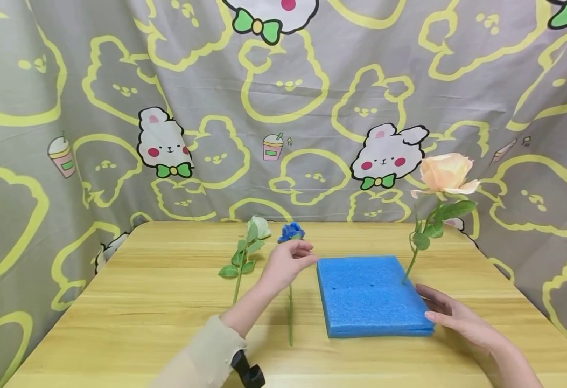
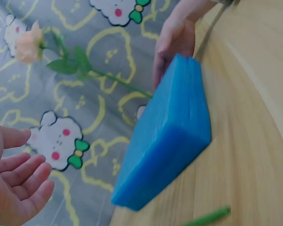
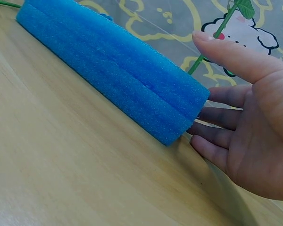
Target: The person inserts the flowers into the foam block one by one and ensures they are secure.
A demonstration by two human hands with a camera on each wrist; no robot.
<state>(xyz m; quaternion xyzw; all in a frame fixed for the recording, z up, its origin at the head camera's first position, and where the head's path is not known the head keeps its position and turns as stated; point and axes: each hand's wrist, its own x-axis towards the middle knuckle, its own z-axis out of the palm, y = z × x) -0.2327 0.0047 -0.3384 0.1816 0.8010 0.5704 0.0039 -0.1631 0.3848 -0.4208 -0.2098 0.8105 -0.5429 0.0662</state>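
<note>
A blue foam block (image 1: 370, 302) lies on the table, with the stem of a peach rose (image 1: 447, 173) stuck upright into its right side. My right hand (image 1: 460, 320) rests at the block's right edge; in the right wrist view its straight fingers (image 3: 221, 117) reach the block's end and the thumb is raised. Over a blue rose (image 1: 291, 231) lying on the table, my left hand (image 1: 287, 264) hides part of its stem. The left wrist view shows that hand's palm bare and its fingers (image 2: 30, 181) loosely bent, apart from the block.
A white rose (image 1: 260, 227) with green leaves lies left of the blue one on the wooden table (image 1: 142, 302). Behind the table hangs a grey curtain (image 1: 307, 70) with cartoon prints. A black strap (image 1: 248, 372) shows below my left sleeve.
</note>
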